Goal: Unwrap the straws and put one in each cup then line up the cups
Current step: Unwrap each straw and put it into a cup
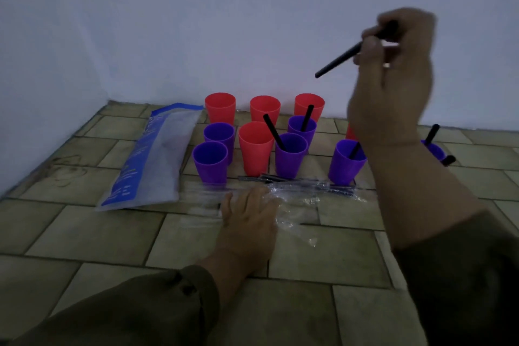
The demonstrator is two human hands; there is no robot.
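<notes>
Both my dark sleeves (140, 312) are filling the bottom of the view. My left hand (247, 213) is lying flat on the tiled floor (84, 233), fingers spread and pressing on a crumple of clear wrappers (297, 205). Just beyond its fingertips, a bundle of wrapped straws (309, 181) is lying across the floor, close in front of the cups.

My right hand (393, 78) is hovering high above the cups, fingers curled and pinching the upper end of a bare black straw (337, 60), which is slanting down to the left and touching nothing else.

Below it, straws are leaning in the near purple cup (346, 166), the middle purple cup (290, 160), the rear purple cup (302, 128) and the far-right purple cup (435, 152), which my forearm is partly hiding. Two more purple cups (210, 163) and four red cups (255, 149) are standing further left, near the wall (196, 22). A blue and white plastic bag (157, 154) is lying beside them.
</notes>
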